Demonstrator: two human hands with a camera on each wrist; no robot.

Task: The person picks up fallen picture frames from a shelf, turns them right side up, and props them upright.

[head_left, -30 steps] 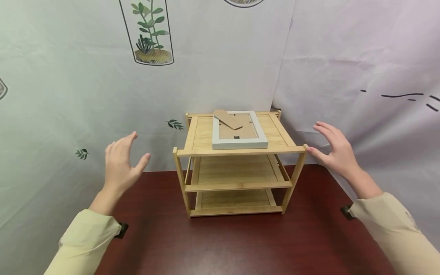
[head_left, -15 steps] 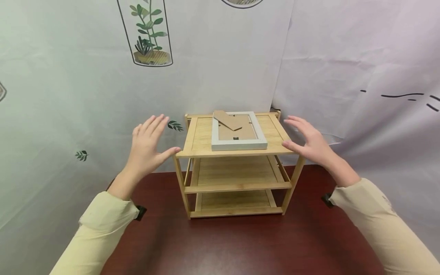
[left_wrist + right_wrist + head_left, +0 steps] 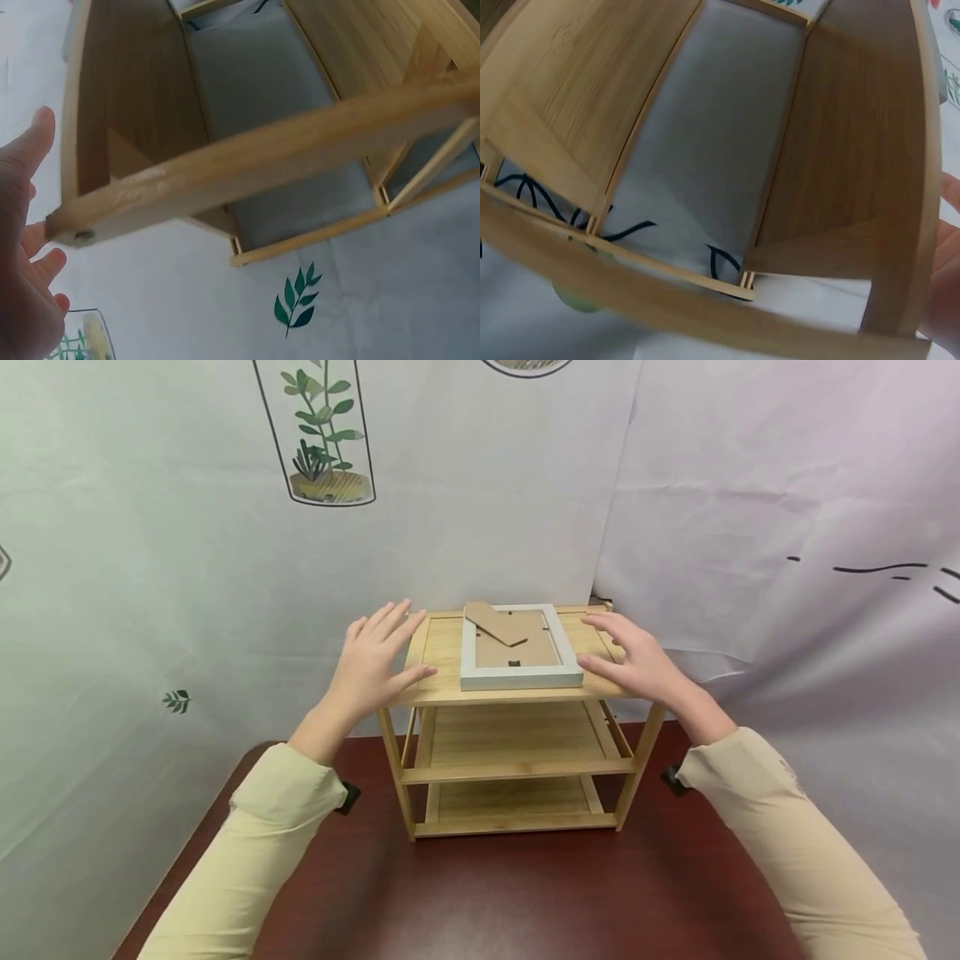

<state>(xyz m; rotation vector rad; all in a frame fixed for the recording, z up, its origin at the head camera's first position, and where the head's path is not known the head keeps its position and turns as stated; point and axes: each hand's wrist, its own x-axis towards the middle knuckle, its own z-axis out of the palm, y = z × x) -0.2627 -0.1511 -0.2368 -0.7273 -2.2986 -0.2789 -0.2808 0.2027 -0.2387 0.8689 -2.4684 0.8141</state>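
A white picture frame (image 3: pixel 522 677) lies face down on the top board of a three-tier wooden shelf (image 3: pixel 517 770). Its brown backing shows, with a cardboard stand leg (image 3: pixel 497 622) slanting across it. My left hand (image 3: pixel 372 662) hovers at the shelf's left end, fingers spread, thumb pointing toward the frame. On the other side my right hand (image 3: pixel 630 653) has its thumb tip right at the frame's right edge, fingers loosely bent above. Neither hand holds anything. In the left wrist view the left fingers (image 3: pixel 49 264) show beside the shelf's corner post.
The shelf stands on a dark red table (image 3: pixel 517 893) against a white cloth backdrop (image 3: pixel 480 510) printed with plants. Its two lower boards (image 3: pixel 525 731) sit under the top one. The right wrist view shows the shelf's side rail (image 3: pixel 705 315) close up.
Both hands have moved inward from either side of the shelf, the left rightward and the right leftward, up to the top board. The picture frame and shelf have stayed in place.
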